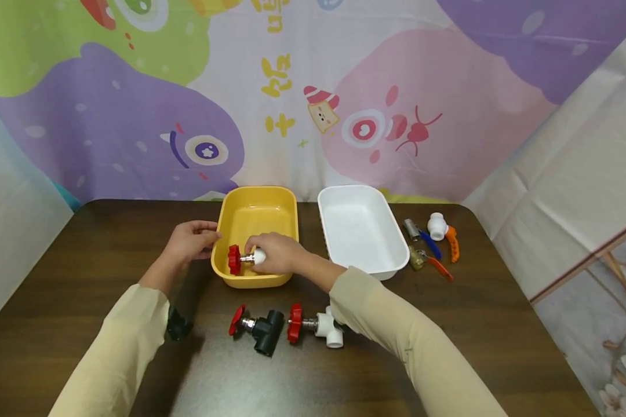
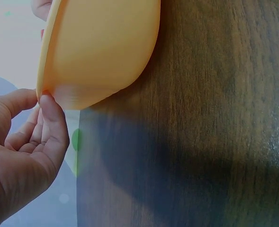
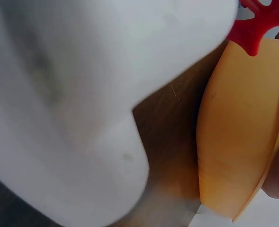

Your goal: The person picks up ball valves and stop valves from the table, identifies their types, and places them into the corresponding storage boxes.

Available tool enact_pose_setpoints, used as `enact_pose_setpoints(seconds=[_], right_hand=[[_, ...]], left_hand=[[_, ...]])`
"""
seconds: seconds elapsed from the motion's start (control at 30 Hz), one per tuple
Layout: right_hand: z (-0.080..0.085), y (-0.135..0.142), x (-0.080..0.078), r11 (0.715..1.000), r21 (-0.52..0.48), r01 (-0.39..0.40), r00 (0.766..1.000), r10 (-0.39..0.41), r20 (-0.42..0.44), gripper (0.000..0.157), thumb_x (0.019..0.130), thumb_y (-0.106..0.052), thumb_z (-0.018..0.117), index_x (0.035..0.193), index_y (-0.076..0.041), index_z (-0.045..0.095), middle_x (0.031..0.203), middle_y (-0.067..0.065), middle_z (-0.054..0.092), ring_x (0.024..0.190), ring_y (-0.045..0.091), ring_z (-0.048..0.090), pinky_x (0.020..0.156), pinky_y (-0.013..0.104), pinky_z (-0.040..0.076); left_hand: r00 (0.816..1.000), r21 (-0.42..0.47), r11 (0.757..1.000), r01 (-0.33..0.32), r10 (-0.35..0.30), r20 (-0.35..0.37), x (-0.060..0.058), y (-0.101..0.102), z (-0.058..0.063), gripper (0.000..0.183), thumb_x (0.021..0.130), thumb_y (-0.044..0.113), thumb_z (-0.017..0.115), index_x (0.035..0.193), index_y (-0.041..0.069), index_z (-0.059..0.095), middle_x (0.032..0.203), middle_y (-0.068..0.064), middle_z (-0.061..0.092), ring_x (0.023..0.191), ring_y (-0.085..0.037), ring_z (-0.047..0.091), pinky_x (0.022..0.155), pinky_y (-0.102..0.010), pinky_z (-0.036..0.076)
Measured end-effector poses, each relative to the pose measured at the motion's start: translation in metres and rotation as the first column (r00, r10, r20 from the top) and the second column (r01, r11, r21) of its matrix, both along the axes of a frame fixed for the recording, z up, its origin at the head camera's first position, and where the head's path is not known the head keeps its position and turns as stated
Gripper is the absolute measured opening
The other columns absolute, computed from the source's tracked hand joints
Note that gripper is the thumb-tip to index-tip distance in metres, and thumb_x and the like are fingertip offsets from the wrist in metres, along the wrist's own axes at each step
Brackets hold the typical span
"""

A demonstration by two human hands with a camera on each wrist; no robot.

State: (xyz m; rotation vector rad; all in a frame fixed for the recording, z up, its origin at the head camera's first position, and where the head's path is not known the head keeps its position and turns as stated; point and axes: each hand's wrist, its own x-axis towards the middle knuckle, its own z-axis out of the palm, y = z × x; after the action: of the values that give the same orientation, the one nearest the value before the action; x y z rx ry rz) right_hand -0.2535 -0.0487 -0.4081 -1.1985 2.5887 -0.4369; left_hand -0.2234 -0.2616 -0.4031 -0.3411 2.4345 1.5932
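My left hand (image 1: 190,244) pinches the left rim of the yellow tray (image 1: 232,282) between thumb and fingers; the left wrist view shows this grip close up. Inside that tray, my right hand (image 1: 279,253) holds a white valve (image 1: 259,256) with a red handwheel (image 1: 234,260) pointing left. The fingers cover much of the valve's body. Nearer me on the table lie a black valve (image 1: 267,331) with a red handwheel and a white valve (image 1: 330,329) with another red handwheel, partly behind my right sleeve. That white valve (image 3: 106,94) looms large and blurred in the right wrist view.
A white tray (image 1: 364,231) stands right of the yellow one. Beyond it lie a ball valve (image 1: 437,226) with an orange handle, a metal valve (image 1: 412,229) with a blue lever and a brass-coloured valve (image 1: 417,259) with an orange-red lever. A printed cloth hangs behind the table.
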Motion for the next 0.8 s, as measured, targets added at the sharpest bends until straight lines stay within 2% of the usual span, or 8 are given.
enact_pose_setpoints(seconds=[0.37,0.8], right_hand=[[0.0018,-0.0020,0.0012,0.996,0.081,0.028,1.000,-0.028,0.002,0.033,0.082,-0.033,0.070,0.111,-0.024,0.058,0.103,-0.005,0.064,0.086,0.011,0.055,0.070,0.022,0.044],[-0.0005,-0.0025,-0.0003,0.994,0.108,0.025,1.000,-0.027,0.013,0.035,0.082,-0.034,0.071,0.112,-0.023,0.057,0.102,-0.005,0.063,0.085,0.010,0.055,0.068,0.021,0.044]], left_hand=[[1.000,-0.001,1.000,-0.006,0.006,0.010,0.0000,0.0001,-0.0006,0.047,0.094,0.020,0.054,0.134,-0.002,0.043,0.126,-0.023,0.052,0.091,-0.019,0.060,0.082,-0.037,0.055],[1.000,0.002,1.000,-0.011,0.011,0.010,0.0002,0.0003,-0.0007,0.046,0.094,0.020,0.053,0.134,-0.002,0.043,0.127,-0.024,0.051,0.096,-0.024,0.060,0.082,-0.037,0.056]])
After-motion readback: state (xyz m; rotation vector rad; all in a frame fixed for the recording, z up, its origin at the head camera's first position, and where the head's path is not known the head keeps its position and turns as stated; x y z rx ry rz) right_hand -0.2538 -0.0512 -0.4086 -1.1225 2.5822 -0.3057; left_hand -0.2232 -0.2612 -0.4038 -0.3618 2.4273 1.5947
